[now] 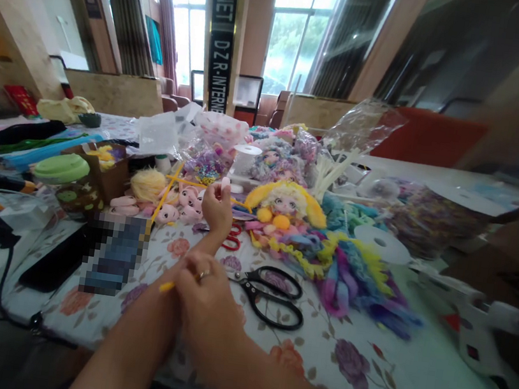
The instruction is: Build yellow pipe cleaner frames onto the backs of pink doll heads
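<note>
Two forearms (139, 345) lie foremost: right hand (203, 283) pinches one yellow piece (167, 286); left hand's (217, 208) fingers curl, contents unclear. Worktop (409, 364): two scissors (246, 278), one yellow-eared doll (282, 204).

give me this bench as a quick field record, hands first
left hand: fingers curled; any grip unclear
right hand: pinching a small yellow piece across the left forearm
tool: black-handled scissors, right of the right hand
doll: yellow-eared doll, beyond the scissors
surface: white flower-patterned tablecloth
</note>
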`<move>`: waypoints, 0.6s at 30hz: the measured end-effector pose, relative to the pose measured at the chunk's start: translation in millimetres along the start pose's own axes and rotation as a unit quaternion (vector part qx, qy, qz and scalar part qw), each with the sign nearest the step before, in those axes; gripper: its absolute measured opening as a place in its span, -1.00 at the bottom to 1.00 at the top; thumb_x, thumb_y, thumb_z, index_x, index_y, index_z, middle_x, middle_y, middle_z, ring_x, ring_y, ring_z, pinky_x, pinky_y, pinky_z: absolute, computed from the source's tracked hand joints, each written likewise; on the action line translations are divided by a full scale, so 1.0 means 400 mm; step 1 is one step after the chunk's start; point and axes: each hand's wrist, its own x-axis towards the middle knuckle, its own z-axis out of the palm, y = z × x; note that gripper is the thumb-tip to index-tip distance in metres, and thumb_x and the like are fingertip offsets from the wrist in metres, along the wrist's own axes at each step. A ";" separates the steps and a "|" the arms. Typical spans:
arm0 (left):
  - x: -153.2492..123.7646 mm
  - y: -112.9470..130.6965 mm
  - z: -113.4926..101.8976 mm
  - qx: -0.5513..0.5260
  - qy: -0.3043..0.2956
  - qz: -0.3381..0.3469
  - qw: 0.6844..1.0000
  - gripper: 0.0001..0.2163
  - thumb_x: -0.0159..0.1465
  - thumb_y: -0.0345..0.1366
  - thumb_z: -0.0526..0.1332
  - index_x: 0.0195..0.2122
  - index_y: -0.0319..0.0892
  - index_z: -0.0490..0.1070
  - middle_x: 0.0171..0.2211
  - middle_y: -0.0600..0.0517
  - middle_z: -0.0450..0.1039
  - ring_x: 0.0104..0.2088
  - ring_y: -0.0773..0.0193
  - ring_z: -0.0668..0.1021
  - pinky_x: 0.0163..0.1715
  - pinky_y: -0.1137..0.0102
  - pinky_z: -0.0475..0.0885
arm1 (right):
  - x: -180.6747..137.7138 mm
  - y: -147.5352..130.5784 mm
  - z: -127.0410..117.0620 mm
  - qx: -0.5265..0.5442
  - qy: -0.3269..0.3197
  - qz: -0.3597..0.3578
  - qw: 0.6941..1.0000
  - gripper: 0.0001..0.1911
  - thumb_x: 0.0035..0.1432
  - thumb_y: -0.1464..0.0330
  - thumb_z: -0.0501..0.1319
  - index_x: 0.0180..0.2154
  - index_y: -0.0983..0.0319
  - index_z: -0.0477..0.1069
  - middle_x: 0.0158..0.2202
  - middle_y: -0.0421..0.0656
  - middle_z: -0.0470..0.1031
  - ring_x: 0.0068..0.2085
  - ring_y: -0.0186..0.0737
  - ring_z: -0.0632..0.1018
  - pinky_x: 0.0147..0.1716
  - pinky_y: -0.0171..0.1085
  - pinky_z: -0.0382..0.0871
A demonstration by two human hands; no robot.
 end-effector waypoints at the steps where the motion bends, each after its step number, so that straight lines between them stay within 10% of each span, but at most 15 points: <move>1: 0.003 0.000 0.000 0.000 0.001 0.003 1.000 -0.84 0.21 -0.18 0.15 -0.38 -0.16 0.35 -0.43 0.04 0.40 -0.40 0.29 0.43 -0.31 0.44 0.29 | 0.003 0.005 0.001 0.004 0.002 0.018 1.000 -0.80 0.02 0.62 0.09 -0.34 0.25 0.35 -0.21 -0.04 0.39 -0.16 -0.10 0.37 -0.17 -0.18 0.31; 18: 0.020 0.002 0.005 0.005 0.013 -0.003 1.000 -0.86 0.19 -0.20 0.15 -0.39 -0.17 0.36 -0.45 0.06 0.41 -0.43 0.31 0.43 -0.35 0.45 0.29 | -0.028 -0.017 0.016 0.089 0.014 -0.019 0.996 -0.82 0.06 0.54 0.05 -0.44 0.16 0.30 -0.32 -0.15 0.39 -0.24 -0.20 0.39 -0.31 -0.26 0.35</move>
